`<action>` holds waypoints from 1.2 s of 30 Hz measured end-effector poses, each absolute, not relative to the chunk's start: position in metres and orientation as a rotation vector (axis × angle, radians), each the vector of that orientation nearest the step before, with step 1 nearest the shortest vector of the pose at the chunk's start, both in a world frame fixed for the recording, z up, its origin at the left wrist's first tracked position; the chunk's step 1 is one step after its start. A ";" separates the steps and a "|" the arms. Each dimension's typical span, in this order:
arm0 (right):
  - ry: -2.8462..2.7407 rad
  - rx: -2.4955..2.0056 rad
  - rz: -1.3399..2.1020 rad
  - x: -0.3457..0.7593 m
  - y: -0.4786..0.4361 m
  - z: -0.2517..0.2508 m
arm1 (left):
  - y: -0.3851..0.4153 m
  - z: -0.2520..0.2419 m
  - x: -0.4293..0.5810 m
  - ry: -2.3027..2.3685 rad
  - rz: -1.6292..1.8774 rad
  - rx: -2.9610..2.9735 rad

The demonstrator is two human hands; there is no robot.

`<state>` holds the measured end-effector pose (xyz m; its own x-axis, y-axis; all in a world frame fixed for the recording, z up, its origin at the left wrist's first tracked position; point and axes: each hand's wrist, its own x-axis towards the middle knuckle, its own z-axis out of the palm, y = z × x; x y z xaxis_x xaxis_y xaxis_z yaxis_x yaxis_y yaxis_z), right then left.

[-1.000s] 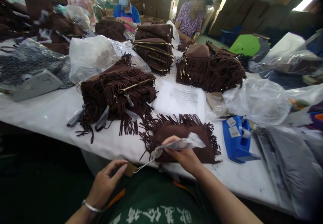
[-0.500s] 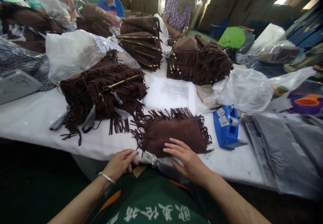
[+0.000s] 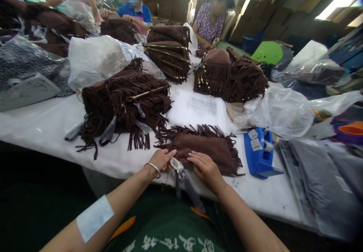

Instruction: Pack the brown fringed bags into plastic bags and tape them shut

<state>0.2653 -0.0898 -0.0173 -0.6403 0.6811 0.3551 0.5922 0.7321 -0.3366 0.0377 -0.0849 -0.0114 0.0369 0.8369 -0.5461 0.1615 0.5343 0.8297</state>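
Observation:
A dark brown fringed bag (image 3: 204, 150) lies flat at the table's near edge, its fringe spread along the back and sides. My left hand (image 3: 161, 160) pinches the bag's near left corner between thumb and fingers. Across the near edge rests my right hand (image 3: 206, 168), fingers extended over the fabric; its thumb is hidden. Between my hands, a strap wrapped in clear plastic (image 3: 190, 185), with a metal buckle (image 3: 176, 164) at its top, hangs off the table edge toward my apron.
Left stands a pile of fringed bags (image 3: 124, 100), with more stacks behind. A blue tape dispenser (image 3: 258, 151) and grey plastic bags (image 3: 314, 180) lie right. White printed sheets (image 3: 200, 108) are beyond the bag. Several people sit across the table.
My left hand has moved right and forward onto the bag's corner. The wrapped strap now hangs more steeply off the edge. The view has shifted, and a pale patch on my left forearm shows.

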 end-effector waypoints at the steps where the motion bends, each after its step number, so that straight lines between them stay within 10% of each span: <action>1: -2.507 -0.997 0.239 0.265 -0.089 -0.017 | -0.077 -0.012 0.039 1.473 0.700 0.909; 14: -2.465 -1.320 0.553 0.230 -0.119 -0.001 | -0.134 -0.008 -0.007 1.552 1.173 0.614; 23: -2.674 -1.295 0.404 0.215 -0.114 -0.014 | -0.202 -0.041 0.018 1.654 0.394 1.248; 36: -2.592 -1.052 0.232 0.239 -0.114 -0.033 | -0.178 0.017 -0.050 1.717 0.557 1.324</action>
<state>0.2388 -0.1141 -0.0328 -0.6714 0.7000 0.2435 0.6456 0.7137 -0.2717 -0.0501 -0.1779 0.0165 -0.0530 0.9299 -0.3639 0.5391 0.3334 0.7734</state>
